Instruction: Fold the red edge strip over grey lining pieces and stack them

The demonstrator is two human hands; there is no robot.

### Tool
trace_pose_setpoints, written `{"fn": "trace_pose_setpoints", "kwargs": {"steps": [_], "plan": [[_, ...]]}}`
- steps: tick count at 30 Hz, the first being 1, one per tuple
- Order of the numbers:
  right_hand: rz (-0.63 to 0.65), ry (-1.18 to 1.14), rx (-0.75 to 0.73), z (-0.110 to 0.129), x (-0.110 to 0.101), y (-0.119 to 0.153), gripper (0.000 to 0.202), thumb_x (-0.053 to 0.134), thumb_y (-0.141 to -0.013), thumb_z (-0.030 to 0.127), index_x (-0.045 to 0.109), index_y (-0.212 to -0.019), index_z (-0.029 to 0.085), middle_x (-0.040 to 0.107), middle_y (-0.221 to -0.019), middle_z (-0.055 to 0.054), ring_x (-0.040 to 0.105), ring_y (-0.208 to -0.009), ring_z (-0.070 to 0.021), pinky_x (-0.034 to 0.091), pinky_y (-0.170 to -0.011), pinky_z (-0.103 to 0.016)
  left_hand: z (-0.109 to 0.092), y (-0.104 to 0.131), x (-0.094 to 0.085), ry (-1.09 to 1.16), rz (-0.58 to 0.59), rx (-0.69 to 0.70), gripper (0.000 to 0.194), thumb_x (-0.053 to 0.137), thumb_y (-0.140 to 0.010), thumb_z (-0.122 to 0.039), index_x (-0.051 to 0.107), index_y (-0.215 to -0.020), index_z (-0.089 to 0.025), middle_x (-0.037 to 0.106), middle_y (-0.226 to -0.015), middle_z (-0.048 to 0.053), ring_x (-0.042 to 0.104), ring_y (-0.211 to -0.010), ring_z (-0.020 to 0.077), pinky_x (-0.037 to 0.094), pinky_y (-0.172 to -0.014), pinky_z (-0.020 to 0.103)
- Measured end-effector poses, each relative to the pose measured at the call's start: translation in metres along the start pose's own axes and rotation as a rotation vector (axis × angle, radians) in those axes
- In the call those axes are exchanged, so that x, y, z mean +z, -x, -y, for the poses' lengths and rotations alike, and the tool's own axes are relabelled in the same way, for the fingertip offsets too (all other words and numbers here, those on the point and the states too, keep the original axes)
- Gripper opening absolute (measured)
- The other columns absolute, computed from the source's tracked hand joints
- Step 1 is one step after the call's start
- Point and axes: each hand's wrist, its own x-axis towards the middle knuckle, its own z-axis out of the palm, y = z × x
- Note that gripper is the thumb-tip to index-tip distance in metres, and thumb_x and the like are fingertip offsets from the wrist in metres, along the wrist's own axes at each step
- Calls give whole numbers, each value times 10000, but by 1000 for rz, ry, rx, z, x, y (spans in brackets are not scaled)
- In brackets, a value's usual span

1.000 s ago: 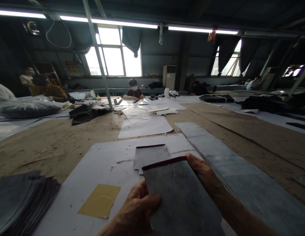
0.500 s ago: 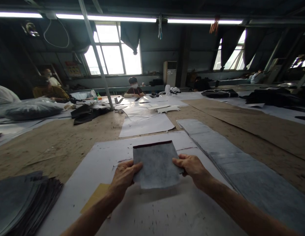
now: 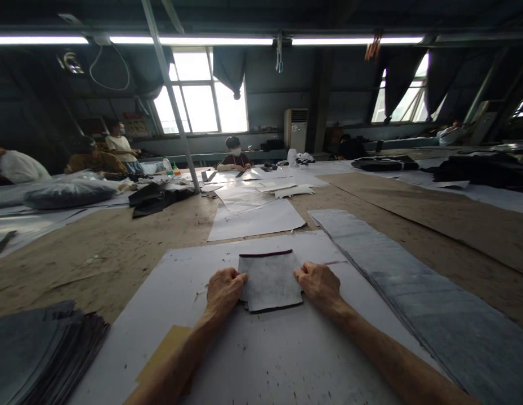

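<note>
While the left hand (image 3: 225,289) is pinching the left side of a grey, roughly rectangular fabric-like piece (image 3: 269,284) with a dark maroon strip (image 3: 265,254) along its far edge, the right hand (image 3: 318,281) is pinching the right side. The piece is lying near the far edge of a broad white paper sheet (image 3: 253,360) on the brown-topped desk (image 3: 177,225). Good handling is probably calling for light, even tension from both sides, so that the strip is running straight and neither corner is skewing. Partly behind the left forearm (image 3: 180,360), a flat tan sheet (image 3: 162,349) is lying. At the paper's left edge, a fanned dark-grey stack (image 3: 37,349) is sitting; along its right edge, a long pale-grey layered stack (image 3: 405,287) is stretching.
</note>
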Motion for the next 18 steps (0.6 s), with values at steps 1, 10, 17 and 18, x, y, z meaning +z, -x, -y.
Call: {"fn": "trace_pose_setpoints", "kwargs": {"steps": [1,10,17,18], "plan": [[-1,10,-2,0,0,0,268,411,-785,313,643,-736,187,665,-789,-84,607,-785,-217,341,-588,-267,0,0,0,-17,-4,2,215,495,-716,-302,588,-585,-159,568,-595,24,519,-649,170,287,-568,235],[-34,50,-32,-1,8,-4,257,432,-810,334,633,-756,183,667,-785,-91,622,-783,-224,395,-633,-280,-1,-2,5,-161,-50,24,216,480,-752,-313,592,-639,-167,640,-699,60,580,-744,198,339,-616,240],[-145,69,-147,-4,8,5,357,516,-803,339,519,-1048,80,615,-969,-139,605,-846,-211,427,-718,-272,-7,13,3,-279,-61,36,303,425,-826,-348,508,-988,-106,617,-859,146,581,-875,299,386,-706,328],[-150,72,-170,-6,3,8,357,513,-810,347,519,-1050,83,603,-1004,-135,600,-854,-195,427,-721,-256,-8,15,1,-307,-83,59,320,407,-838,-347,481,-1030,-101,604,-912,151,566,-921,297,391,-719,331]]}}
